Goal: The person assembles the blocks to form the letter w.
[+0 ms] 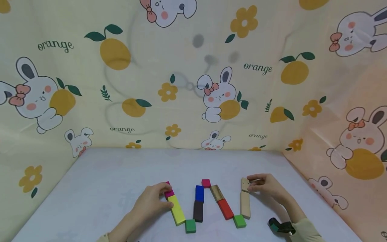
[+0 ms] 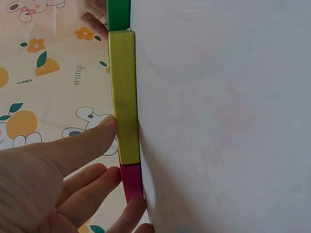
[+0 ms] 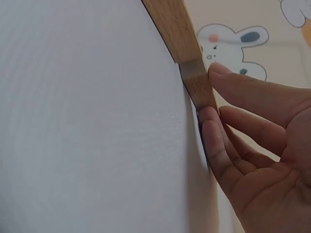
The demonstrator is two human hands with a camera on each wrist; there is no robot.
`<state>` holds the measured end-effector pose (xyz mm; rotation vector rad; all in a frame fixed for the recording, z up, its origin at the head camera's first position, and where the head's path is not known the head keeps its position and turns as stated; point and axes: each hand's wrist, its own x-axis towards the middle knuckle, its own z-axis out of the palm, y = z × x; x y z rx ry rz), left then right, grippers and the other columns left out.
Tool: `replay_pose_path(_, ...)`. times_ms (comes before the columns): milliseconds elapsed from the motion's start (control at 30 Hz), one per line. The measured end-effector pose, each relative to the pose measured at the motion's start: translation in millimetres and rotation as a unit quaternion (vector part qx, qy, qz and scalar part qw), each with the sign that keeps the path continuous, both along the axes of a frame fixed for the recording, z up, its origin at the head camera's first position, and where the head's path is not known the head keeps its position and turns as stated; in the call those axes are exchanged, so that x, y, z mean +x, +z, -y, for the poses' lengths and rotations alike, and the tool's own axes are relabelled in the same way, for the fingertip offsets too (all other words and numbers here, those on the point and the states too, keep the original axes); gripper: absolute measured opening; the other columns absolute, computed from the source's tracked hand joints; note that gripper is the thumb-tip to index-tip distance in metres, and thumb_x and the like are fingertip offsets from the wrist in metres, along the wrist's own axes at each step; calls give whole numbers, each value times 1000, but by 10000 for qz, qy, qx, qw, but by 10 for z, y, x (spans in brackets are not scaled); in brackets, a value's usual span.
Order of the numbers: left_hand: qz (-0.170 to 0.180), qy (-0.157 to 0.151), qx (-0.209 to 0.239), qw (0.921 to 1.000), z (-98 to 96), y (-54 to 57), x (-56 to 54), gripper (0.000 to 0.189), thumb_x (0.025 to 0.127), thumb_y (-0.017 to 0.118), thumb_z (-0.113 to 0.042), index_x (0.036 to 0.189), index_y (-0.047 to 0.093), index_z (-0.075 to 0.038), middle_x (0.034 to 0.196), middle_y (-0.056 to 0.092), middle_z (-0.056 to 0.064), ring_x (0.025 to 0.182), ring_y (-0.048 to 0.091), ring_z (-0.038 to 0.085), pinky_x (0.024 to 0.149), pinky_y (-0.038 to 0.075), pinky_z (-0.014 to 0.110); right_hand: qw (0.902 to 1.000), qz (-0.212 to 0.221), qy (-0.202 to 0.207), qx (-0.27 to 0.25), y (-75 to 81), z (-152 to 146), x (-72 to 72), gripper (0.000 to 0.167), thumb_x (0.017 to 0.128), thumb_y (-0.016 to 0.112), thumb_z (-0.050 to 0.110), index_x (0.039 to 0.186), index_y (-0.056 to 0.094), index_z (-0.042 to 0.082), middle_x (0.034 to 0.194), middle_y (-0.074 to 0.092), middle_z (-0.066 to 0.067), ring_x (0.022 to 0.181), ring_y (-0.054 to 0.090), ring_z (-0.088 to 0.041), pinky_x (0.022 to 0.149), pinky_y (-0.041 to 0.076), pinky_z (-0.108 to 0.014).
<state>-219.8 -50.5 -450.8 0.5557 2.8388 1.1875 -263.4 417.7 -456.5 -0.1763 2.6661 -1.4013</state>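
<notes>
A zigzag row of coloured wooden blocks lies on the white table. At its left end, my left hand (image 1: 152,200) holds the magenta block (image 2: 131,183), one finger bent over its far end. The left thumb touches the side of the yellow block (image 1: 176,210), which adjoins the magenta one. At the right end, my right hand (image 1: 267,186) pinches a short plain wooden block (image 3: 198,90) at its side and far end. A longer plain block (image 1: 245,205) meets its near end. The right fingers partly hide the short block.
Between the hands lie a green block (image 1: 190,226), blue block (image 1: 199,193), dark block (image 1: 198,211), red-pink block (image 1: 206,183), gold-brown block (image 1: 216,192), red block (image 1: 225,209) and second green block (image 1: 240,221). Printed cloth (image 1: 181,134) stands behind and beside the table.
</notes>
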Motion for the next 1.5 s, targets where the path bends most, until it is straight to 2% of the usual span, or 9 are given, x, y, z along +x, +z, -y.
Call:
replay_pose_path(233,22,-3,-27,10000,-14,13,6,48,72,89,-24,112,68,-10,109,71,2,108,62,28,94,46,53,10000,7,57,-64,16,9,5,55,80,83,19,124,62,-5,111,66,-13,93,61,-25,75,52,-27)
replay_pose_path(567,59,0,-63,10000,-32,18,4,48,72,88,-24,112,68,-10,108,72,1,103,63,26,92,47,53,9999,20,134,-26,29,20,35,55,81,83,19,124,61,-6,104,67,-11,92,61,-25,74,52,-27)
replay_pose_path(833,16,21,-66,10000,-21,-6,-4,49,72,89,-24,113,68,-10,108,71,0,104,63,25,93,47,53,9999,20,140,30,16,9,4,54,81,83,22,123,62,-4,108,66,-11,92,61,-24,77,52,-27)
replay_pose_path(1133,-119,-92,-11,9999,-5,22,2,47,72,89,-24,111,68,-9,106,72,1,100,63,25,91,48,52,9998,20,106,136,-4,-5,-26,50,85,79,28,123,63,0,117,64,-11,101,60,-25,88,47,-38)
replay_pose_path(1300,-42,-89,87,9999,2,45,-1,48,69,90,-22,109,68,-8,102,72,1,95,63,23,88,50,50,9999,40,50,113,-9,9,-30,48,86,77,29,123,63,1,118,64,-10,104,59,-24,93,45,-42)
replay_pose_path(1500,101,131,150,9998,-16,76,7,48,71,90,-24,111,68,-8,100,71,-2,89,59,20,84,51,44,9999,121,38,15,10,29,-20,47,90,73,29,125,61,-1,120,64,-11,107,58,-25,95,44,-45)
